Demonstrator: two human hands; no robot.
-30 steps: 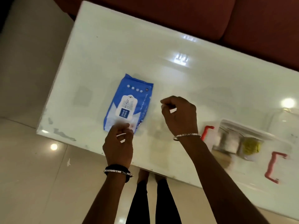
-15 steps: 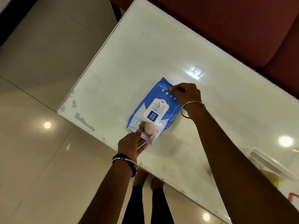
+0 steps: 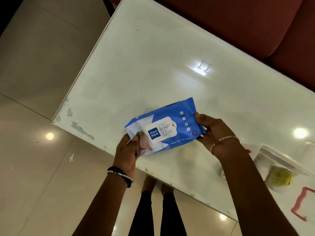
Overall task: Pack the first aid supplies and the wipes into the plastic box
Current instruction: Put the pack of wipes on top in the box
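Step in hand: picking up the wipes. Left hand (image 3: 127, 154) pinches one short end of the blue soft-plastic wet-wipes pack (image 3: 163, 130), right hand (image 3: 214, 132) grips the other; pack is low over the glossy white bench (image 3: 153, 65), near its front edge. Next, prob.: carry it right to the clear plastic box (image 3: 286, 158) & lay it in flat.

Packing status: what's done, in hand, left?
Done: clear plastic box at the right edge already holds a yellow item and something white. In hand: blue wet-wipes pack, left hand and right hand gripping its ends over the white table. Left: wipes into the box.
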